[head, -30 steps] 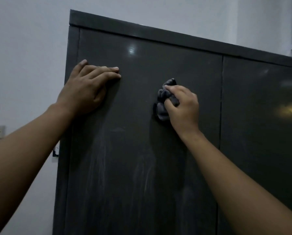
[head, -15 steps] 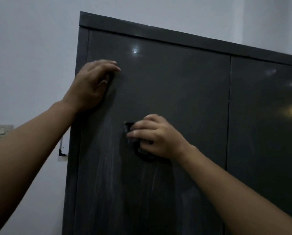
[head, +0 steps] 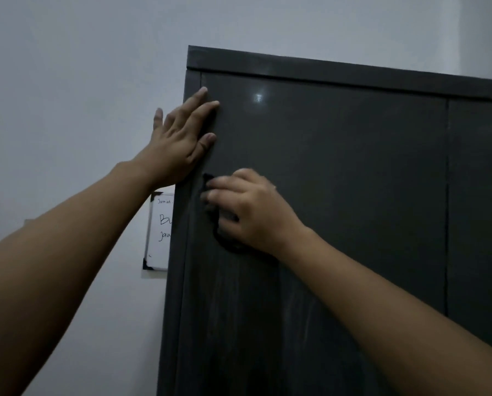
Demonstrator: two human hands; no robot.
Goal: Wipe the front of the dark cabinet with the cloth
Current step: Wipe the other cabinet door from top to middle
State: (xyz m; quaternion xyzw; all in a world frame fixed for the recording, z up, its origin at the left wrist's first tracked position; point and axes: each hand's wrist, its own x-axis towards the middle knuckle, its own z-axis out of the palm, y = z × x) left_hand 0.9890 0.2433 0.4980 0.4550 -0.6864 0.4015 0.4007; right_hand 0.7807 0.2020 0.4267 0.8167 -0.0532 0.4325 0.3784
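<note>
1. The cabinet [head: 353,195] stood against a pale wall [head: 67,81], with its top left corner in view. A vertical seam [head: 447,210] split its front into a left door and a strip of a right door.
2. The left hand [head: 179,144] lay flat on the cabinet's upper left edge, fingers straight and spread. Its grip was released and held nothing.
3. The right hand [head: 253,210] was just below and to the right of the left one, on the left door near its left edge. It was slightly blurred. Its fingers curled over the cloth [head: 220,238], so the grip was grasping the cloth and pressing it to the door.
4. The cloth was dark and mostly hidden under that hand. A bit showed at the fingertips, and a fold hung below the palm against the door.
5. Pale streaks [head: 296,310] marked the door below the right hand, and a glint [head: 258,97] shone near its top.
6. A whiteboard [head: 160,232] with handwriting hung on the wall, partly hidden behind the cabinet's left side.
</note>
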